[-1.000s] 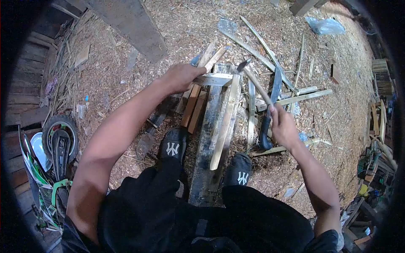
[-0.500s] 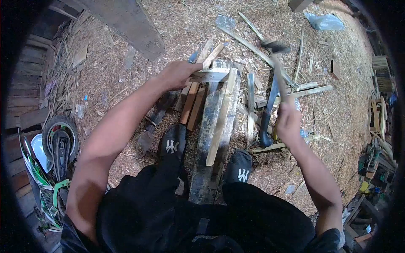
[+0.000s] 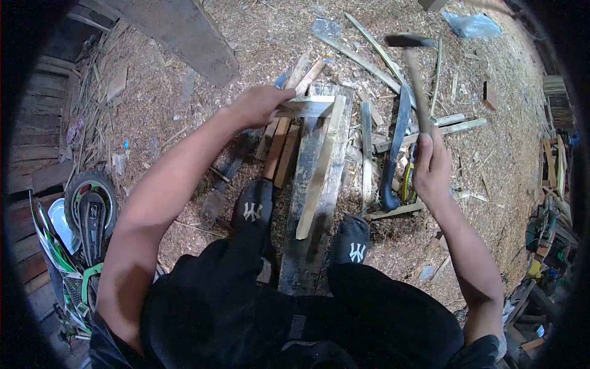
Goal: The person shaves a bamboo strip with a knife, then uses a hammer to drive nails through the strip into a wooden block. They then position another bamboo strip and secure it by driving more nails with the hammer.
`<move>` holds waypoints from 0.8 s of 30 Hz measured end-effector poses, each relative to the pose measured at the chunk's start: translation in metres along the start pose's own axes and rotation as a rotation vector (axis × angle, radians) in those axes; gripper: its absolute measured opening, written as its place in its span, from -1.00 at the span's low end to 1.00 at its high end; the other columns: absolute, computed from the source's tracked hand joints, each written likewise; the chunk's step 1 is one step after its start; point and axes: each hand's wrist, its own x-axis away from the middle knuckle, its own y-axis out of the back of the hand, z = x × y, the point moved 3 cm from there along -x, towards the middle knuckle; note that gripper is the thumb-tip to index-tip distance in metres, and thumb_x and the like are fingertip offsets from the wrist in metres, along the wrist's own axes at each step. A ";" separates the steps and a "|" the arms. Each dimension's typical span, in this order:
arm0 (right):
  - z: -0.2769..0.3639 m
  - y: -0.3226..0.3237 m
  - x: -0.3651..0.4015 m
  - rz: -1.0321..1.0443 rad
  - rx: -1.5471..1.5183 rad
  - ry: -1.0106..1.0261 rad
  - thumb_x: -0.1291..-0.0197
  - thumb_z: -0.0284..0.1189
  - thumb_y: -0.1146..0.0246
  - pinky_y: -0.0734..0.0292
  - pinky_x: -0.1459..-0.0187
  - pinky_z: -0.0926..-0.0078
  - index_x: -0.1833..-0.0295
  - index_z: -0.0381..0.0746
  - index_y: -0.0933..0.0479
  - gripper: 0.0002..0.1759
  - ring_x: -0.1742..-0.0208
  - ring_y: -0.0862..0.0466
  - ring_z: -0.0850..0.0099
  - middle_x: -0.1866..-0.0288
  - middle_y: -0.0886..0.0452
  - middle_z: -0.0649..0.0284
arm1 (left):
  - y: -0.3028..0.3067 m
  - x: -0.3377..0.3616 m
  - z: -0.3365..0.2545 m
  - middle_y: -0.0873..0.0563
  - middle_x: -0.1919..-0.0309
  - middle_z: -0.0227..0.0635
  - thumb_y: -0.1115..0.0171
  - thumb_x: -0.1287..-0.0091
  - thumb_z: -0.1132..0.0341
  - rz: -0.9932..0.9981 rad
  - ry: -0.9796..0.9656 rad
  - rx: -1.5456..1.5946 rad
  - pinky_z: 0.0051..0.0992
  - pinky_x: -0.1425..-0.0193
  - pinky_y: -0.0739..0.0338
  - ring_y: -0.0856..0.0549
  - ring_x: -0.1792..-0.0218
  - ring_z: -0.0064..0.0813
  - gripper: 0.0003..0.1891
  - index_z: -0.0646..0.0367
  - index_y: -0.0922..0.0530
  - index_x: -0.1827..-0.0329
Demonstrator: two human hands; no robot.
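Note:
My left hand (image 3: pixel 261 106) is closed round one end of a short wooden strip (image 3: pixel 309 109). That strip's other end meets the top of a longer wooden strip (image 3: pixel 319 175), making a corner over a dark-stained plank (image 3: pixel 307 258). In my right hand (image 3: pixel 432 167) is a hammer (image 3: pixel 415 80), its fingers wrapped round the wooden handle and its dark head raised, up and right of the corner. A machete (image 3: pixel 396 144) with a black handle lies left of the right hand, near a yellow tool (image 3: pixel 409 179) partly hidden beside that hand.
Wood shavings cover the ground. Loose sticks (image 3: pixel 362 61) and reddish-brown wood pieces (image 3: pixel 279 150) lie round the plank. My feet in dark slippers (image 3: pixel 349 240) flank it. A wooden post (image 3: pixel 184 43) is at upper left, a green-and-white motorcycle (image 3: pixel 86 240) at far left, a plastic bag (image 3: pixel 472 26) at upper right.
The hammer has been lifted, and its head is farther up in view with the right hand slightly to the right. My left hand and the two joined strips stay nearly in place.

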 end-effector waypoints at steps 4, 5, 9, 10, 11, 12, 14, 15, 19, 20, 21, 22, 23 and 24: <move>-0.028 -0.031 0.005 0.298 0.164 -0.043 -0.62 -0.26 0.01 -0.40 0.25 -0.21 0.05 -0.31 -0.42 -0.69 0.28 -0.60 -0.37 0.38 -0.60 -0.29 | 0.009 -0.003 -0.009 -0.74 0.15 0.03 -0.33 -0.23 0.38 0.029 0.008 -0.026 0.03 0.01 -0.62 -0.73 0.05 0.14 -0.53 -0.02 -0.48 -0.23; -0.031 -0.029 0.002 0.280 0.154 -0.044 -0.62 -0.26 0.01 -0.40 0.25 -0.21 0.05 -0.31 -0.42 -0.69 0.28 -0.60 -0.37 0.38 -0.60 -0.29 | 0.010 -0.007 -0.006 -0.74 0.12 0.05 -0.32 -0.20 0.42 0.063 -0.006 -0.052 0.04 -0.01 -0.61 -0.72 0.04 0.16 -0.43 -0.05 -0.48 -0.34; -0.027 -0.024 0.006 0.242 0.057 -0.052 -0.60 -0.27 -0.03 -0.44 0.20 -0.19 0.09 -0.36 -0.42 -0.67 0.21 -0.57 -0.41 0.37 -0.58 -0.34 | 0.006 -0.005 0.000 -0.75 0.13 0.06 -0.34 -0.25 0.40 0.055 0.022 0.002 0.02 -0.06 -0.61 -0.72 0.01 0.18 -0.56 0.01 -0.49 -0.21; -0.036 -0.028 0.005 0.181 0.075 -0.050 -0.58 -0.28 -0.07 -0.45 0.20 -0.18 0.10 -0.37 -0.43 -0.68 0.21 -0.58 -0.40 0.37 -0.58 -0.33 | 0.006 -0.004 0.000 -0.75 0.13 0.06 -0.34 -0.25 0.40 0.052 0.021 0.000 0.02 -0.06 -0.61 -0.72 0.01 0.18 -0.56 0.01 -0.49 -0.21; -0.045 -0.032 0.004 0.119 0.091 -0.051 -0.56 -0.30 -0.10 -0.46 0.20 -0.17 0.10 -0.39 -0.44 -0.69 0.21 -0.60 -0.38 0.38 -0.59 -0.32 | 0.005 -0.001 0.000 -0.75 0.11 0.07 -0.32 -0.26 0.38 0.051 0.024 -0.008 0.04 -0.06 -0.61 -0.72 0.02 0.18 -0.51 0.01 -0.48 -0.29; -0.056 -0.034 0.001 0.114 0.089 -0.052 -0.56 -0.30 -0.10 -0.46 0.20 -0.17 0.10 -0.39 -0.44 -0.69 0.21 -0.60 -0.38 0.38 -0.59 -0.32 | 0.004 0.000 0.000 -0.74 0.08 0.09 -0.29 -0.27 0.36 0.051 0.025 -0.016 0.05 -0.06 -0.60 -0.72 0.03 0.17 -0.46 0.02 -0.47 -0.37; -0.093 -0.034 -0.009 0.165 0.169 -0.214 -0.51 -0.34 -0.17 -0.50 0.15 -0.16 0.03 -0.41 -0.47 -0.71 0.17 -0.63 -0.33 0.33 -0.62 -0.33 | -0.004 0.001 0.005 -0.74 0.07 0.09 -0.29 -0.29 0.35 0.049 0.043 0.014 0.05 -0.06 -0.60 -0.72 0.03 0.17 -0.44 0.00 -0.45 -0.40; -0.116 -0.036 -0.013 0.161 0.168 -0.213 -0.51 -0.34 -0.17 -0.50 0.15 -0.16 0.03 -0.41 -0.47 -0.71 0.17 -0.63 -0.33 0.33 -0.62 -0.33 | -0.005 0.001 0.008 -0.75 0.06 0.08 -0.29 -0.31 0.33 0.045 0.068 0.045 0.04 -0.07 -0.60 -0.72 0.03 0.17 -0.43 -0.01 -0.44 -0.43; -0.141 -0.035 -0.028 0.118 0.281 -0.054 -0.48 -0.38 -0.24 -0.59 0.14 0.08 -0.08 -0.42 -0.55 -0.71 0.26 -0.68 -0.12 0.27 -0.67 -0.19 | 0.001 0.006 0.002 -0.76 0.15 0.06 -0.25 -0.38 0.31 0.004 0.091 0.094 0.04 -0.05 -0.61 -0.72 0.04 0.16 -0.60 -0.01 -0.50 -0.28; -0.130 -0.034 -0.030 -0.037 0.401 0.132 -0.48 -0.37 -0.24 -0.60 0.05 0.12 -0.11 -0.42 -0.55 -0.69 0.14 -0.69 -0.10 0.11 -0.65 -0.18 | 0.003 0.005 0.001 -0.76 0.16 0.05 -0.26 -0.39 0.29 0.011 0.070 0.111 0.04 -0.04 -0.61 -0.72 0.04 0.17 -0.60 -0.01 -0.50 -0.28; -0.107 -0.032 -0.029 -0.193 0.518 0.318 -0.48 -0.36 -0.24 -0.62 -0.05 0.16 -0.14 -0.41 -0.55 -0.68 0.02 -0.69 -0.07 -0.04 -0.64 -0.17 | 0.006 0.004 -0.003 -0.76 0.17 0.04 -0.27 -0.39 0.27 0.020 0.049 0.128 0.04 -0.03 -0.61 -0.72 0.05 0.18 -0.60 -0.02 -0.50 -0.29; -0.091 -0.037 -0.034 0.015 0.333 0.093 -0.47 -0.37 -0.25 -0.56 -0.22 0.19 -0.23 -0.37 -0.53 -0.64 -0.23 -0.61 -0.01 -0.27 -0.53 -0.09 | 0.010 0.004 -0.006 -0.76 0.17 0.04 -0.27 -0.39 0.27 0.021 0.051 0.131 0.04 -0.03 -0.61 -0.72 0.05 0.18 -0.60 -0.02 -0.50 -0.29; -0.061 -0.039 -0.034 0.141 0.064 0.062 -0.45 -0.40 -0.27 -0.55 -0.26 0.19 -0.34 -0.28 -0.49 -0.58 -0.29 -0.58 0.03 -0.26 -0.54 -0.07 | 0.014 0.002 -0.009 -0.76 0.09 0.04 -0.28 -0.40 0.25 0.055 0.073 0.137 -0.01 -0.05 -0.61 -0.72 0.02 0.16 -0.55 -0.01 -0.50 -0.35; -0.037 -0.043 -0.031 0.218 -0.048 0.067 -0.44 -0.39 -0.26 -0.44 -0.39 0.06 -0.42 -0.24 -0.40 -0.50 -0.39 -0.47 -0.16 -0.38 -0.45 -0.16 | 0.015 0.001 -0.011 -0.75 0.01 0.05 -0.30 -0.40 0.22 0.090 0.094 0.142 -0.06 -0.08 -0.61 -0.72 -0.01 0.14 -0.49 0.00 -0.50 -0.42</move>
